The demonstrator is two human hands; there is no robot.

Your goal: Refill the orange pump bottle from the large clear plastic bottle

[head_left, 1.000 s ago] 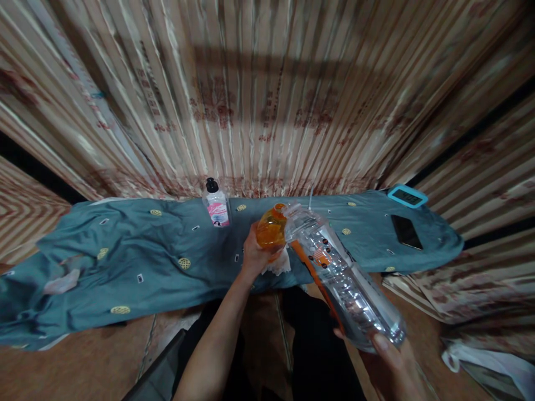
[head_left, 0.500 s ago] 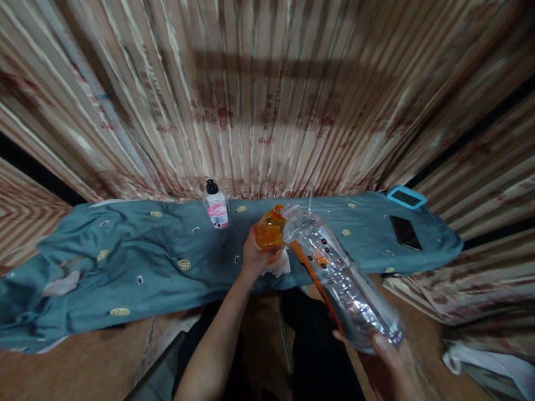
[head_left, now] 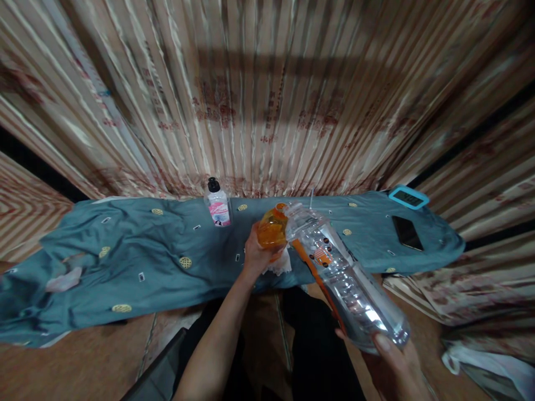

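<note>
left hand (head_left: 256,257), arm outstretched, wraps its fingers round an orange bottle (head_left: 272,231); right hand (head_left: 393,367) grips a tilted clear bottle (head_left: 346,278) at its base.

Large clear plastic bottle (head_left: 346,278): base end sits slightly lower and further right than 1.0 s ago; right hand (head_left: 390,367) under it shifted likewise. Neck tip against the small orange bottle (head_left: 272,229) rose marginally. Left hand (head_left: 256,257) a touch higher. Whole view drifted slightly.
</note>
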